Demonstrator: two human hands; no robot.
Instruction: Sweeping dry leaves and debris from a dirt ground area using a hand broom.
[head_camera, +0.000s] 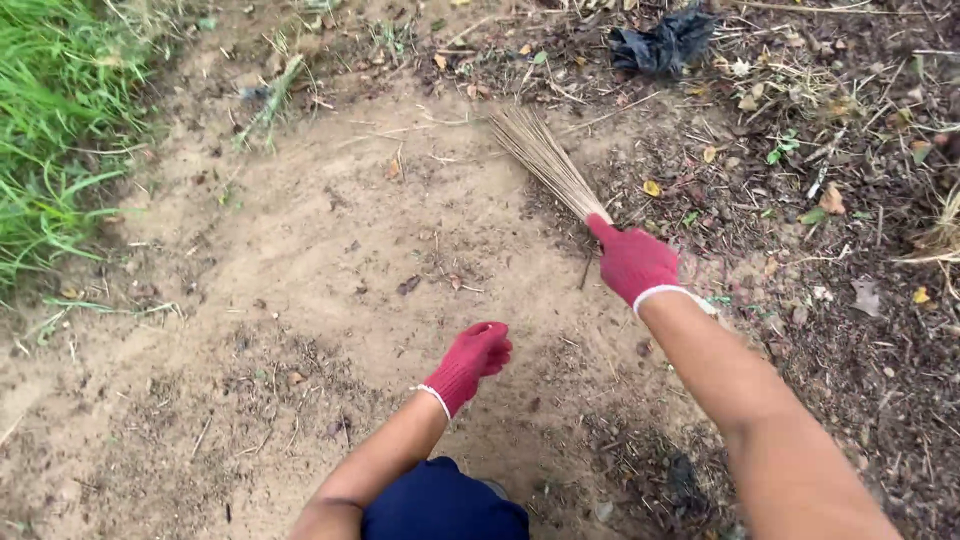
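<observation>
Both hands are in matching knit work gloves, dark red, the stretchy woven kind. The left hand (478, 358) glove ends in a thin white band at the wrist, and the right hand (634, 262) glove has the same white trim on its cuff. Forearms are bare, no sleeves showing. Near the bottom edge there's dark navy blue clothing (442, 504), plain fabric.

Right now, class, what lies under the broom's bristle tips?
Under the broom held by the right hand lies sandy ground with twigs. Ground directly beneath the bristles is hidden.
</observation>
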